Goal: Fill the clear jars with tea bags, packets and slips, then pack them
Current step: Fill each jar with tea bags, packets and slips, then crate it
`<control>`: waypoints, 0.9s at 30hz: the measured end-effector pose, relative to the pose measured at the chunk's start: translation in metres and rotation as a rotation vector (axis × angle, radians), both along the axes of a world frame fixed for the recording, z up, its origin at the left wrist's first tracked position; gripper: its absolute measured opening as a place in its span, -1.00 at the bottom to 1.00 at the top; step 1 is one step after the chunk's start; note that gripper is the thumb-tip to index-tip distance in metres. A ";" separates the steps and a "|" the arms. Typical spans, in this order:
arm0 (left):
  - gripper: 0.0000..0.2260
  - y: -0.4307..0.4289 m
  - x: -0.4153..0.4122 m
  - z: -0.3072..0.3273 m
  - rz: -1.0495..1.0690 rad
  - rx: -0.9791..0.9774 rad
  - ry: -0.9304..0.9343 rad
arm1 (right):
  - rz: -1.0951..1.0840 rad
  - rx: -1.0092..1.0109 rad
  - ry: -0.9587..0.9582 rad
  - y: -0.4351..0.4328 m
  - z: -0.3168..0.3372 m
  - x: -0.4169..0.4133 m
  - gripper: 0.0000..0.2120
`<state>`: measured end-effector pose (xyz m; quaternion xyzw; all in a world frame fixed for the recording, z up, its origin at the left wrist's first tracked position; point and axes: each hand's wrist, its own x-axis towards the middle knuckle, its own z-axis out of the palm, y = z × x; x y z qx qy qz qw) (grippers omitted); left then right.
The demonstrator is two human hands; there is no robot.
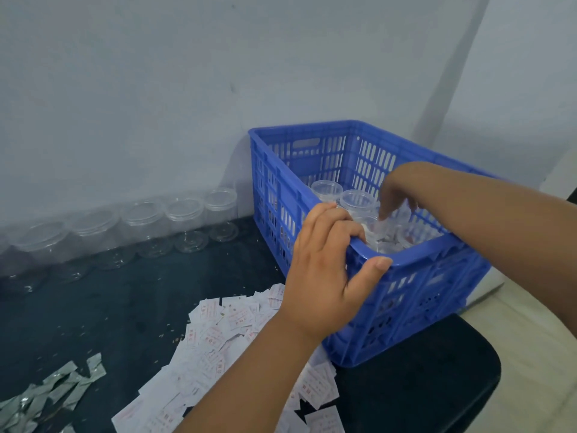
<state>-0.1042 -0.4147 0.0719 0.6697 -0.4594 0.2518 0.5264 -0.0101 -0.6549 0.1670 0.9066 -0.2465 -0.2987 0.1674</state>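
A blue slatted crate [415, 254] stands on the dark table against the wall. My left hand [324, 270] grips its near-left rim, fingers curled over the edge and thumb outside. My right hand [396, 195] reaches down into the crate, fingers around the top of a clear jar [387, 226] that holds white bags. Two more lidded clear jars [356, 200] stand deeper inside. A row of empty clear jars [140, 226] lines the wall to the left. White printed slips [218, 332] lie heaped in front, and silver packets [59, 389] lie at the lower left.
The dark table surface [125, 292] runs along a pale wall [187, 89]. Its rounded right end [468, 370] sits by a light floor. The crate sits close to the table's right edge.
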 end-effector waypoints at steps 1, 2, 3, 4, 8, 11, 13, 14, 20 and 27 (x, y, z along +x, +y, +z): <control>-0.51 0.001 0.000 0.001 -0.001 0.011 0.005 | 0.045 -0.009 -0.012 0.009 0.005 -0.001 -0.34; -0.52 0.003 -0.001 0.001 -0.001 0.024 0.014 | 0.080 0.014 -0.053 0.018 0.012 -0.002 -0.37; -0.53 0.004 -0.002 0.002 -0.001 0.036 0.024 | 0.117 0.054 -0.110 0.028 0.021 -0.002 -0.41; -0.54 0.005 -0.003 0.003 -0.001 0.047 0.034 | 0.166 0.094 -0.166 0.039 0.032 -0.003 -0.45; -0.58 0.013 -0.008 0.011 0.001 0.115 0.045 | 0.466 0.162 -0.446 0.094 0.078 -0.026 -0.48; -0.62 0.023 -0.016 0.020 0.019 0.187 0.079 | 0.621 0.391 -0.799 0.142 0.088 -0.063 -0.61; -0.61 0.033 -0.023 0.026 -0.014 0.224 0.135 | 0.655 0.601 -0.986 0.176 0.079 -0.091 -0.73; -0.61 0.039 -0.026 0.029 -0.044 0.238 0.178 | 0.676 0.685 -1.041 0.192 0.071 -0.104 -0.77; -0.77 0.135 -0.033 0.008 0.182 0.390 0.326 | 0.974 0.940 -1.118 0.259 -0.008 -0.157 -0.90; -0.75 0.288 -0.021 -0.064 0.582 0.472 0.588 | 0.873 1.108 -1.044 0.317 -0.132 -0.159 -0.74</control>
